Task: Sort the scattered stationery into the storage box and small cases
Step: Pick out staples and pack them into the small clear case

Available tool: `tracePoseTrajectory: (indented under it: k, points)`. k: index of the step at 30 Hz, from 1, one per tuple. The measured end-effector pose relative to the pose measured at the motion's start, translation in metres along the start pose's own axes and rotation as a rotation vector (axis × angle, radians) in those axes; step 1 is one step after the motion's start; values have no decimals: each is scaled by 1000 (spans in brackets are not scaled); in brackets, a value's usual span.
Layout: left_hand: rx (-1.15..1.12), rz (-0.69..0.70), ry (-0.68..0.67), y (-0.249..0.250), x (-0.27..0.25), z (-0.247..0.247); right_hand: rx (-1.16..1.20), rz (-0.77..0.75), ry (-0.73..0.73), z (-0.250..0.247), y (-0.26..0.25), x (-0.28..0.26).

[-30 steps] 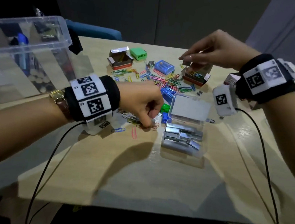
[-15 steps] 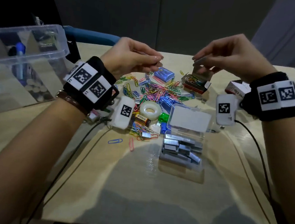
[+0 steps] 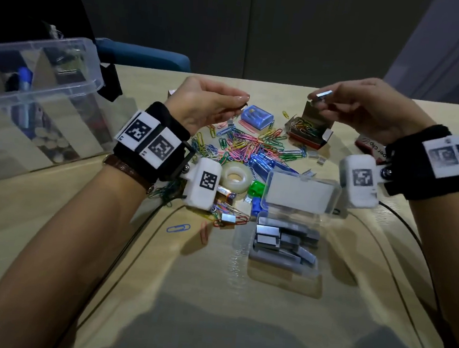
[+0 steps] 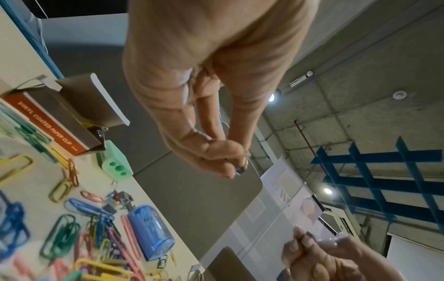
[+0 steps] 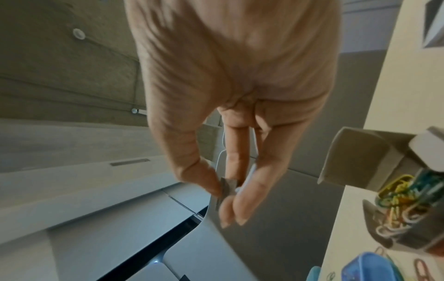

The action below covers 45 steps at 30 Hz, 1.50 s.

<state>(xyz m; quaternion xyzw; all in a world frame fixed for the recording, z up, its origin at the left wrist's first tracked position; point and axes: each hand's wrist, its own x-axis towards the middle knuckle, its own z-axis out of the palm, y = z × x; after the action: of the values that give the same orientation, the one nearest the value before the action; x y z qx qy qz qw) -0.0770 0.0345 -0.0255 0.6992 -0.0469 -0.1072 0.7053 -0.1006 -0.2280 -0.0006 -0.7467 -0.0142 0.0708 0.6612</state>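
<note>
Clear plastic case (image 3: pixel 286 242): nearest the person, below and between the two wrists, lid propped open toward the hands so staple blocks can be dropped straight in; grey staple strips (image 3: pixel 280 240) already lie jumbled inside.
Loose clips near the left wrist: a blue paper clip (image 3: pixel 178 228) and a red one lie just nearer than the left wrist camera, apart from the main heap, so they likely wait for a later sweep.
Tape roll (image 3: pixel 235 175): flat on the table (image 3: pixel 105 246) just right of the left wrist, beside a small green piece; probably bound for the big box.
Paper clip heap (image 3: pixel 242 144): spread under and between both hands, the bulk of the sorting still to do.
Left hand (image 3: pixel 204 103): raised above the heap, thumb and fingertips pinching a small dark item (image 4: pixel 240 170); too small to name, a little binder clip perhaps. It is held up, seemingly for a look before choosing a case.
Right hand (image 3: pixel 359 107): raised level with the left, thumb and fingers pinching a short staple block (image 3: pixel 323 93); the wrist view shows the grey block (image 5: pixel 228 185) nipped at its ends, a grip that keeps it from crumbling.
Red clip carton (image 3: pixel 307 129): open just below the right hand, coloured clips already inside.
Blue case (image 3: pixel 257 117): just beyond the heap, between the hands.
Storage box (image 3: pixel 43 96): clear, far left of the left hand, holding pens and larger goods.
Likely next: the staple block goes down into the clear plastic case.
</note>
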Motion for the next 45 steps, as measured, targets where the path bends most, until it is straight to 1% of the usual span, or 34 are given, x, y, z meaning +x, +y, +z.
tracePoseTrajectory:
  k: [3,4,6,8,10,14,16,21,33,40,45]
  points:
    - [-68,-45,2,-3,0,1,54,1,-18,2,1,2]
    - [-90,-56,-4,-4,-1,2,25,-11,-35,2,3,2]
    - [-129,-79,-8,-5,-2,5,-115,-50,-64,2,5,2]
    - [-162,-110,-2,-6,-2,8,-264,-125,-75,4,8,0]
    - [-187,-142,-3,-6,-3,11,-351,-216,-94,8,9,-3]
    - [-311,-178,4,-6,-5,17,-372,-366,-113,18,10,-6]
    - [-358,-187,-2,-5,-7,20,-357,-399,-108,21,11,-5]
    - [-347,-187,-2,-4,-11,26,-320,-395,-99,26,17,-2]
    - [-136,-211,20,-10,-12,29,-300,-416,-77,31,25,3]
    - [-172,-238,38,-11,-13,33,-298,-415,-166,31,26,2]
    - [-208,-252,25,-14,-14,37,-311,-430,-168,32,26,2]
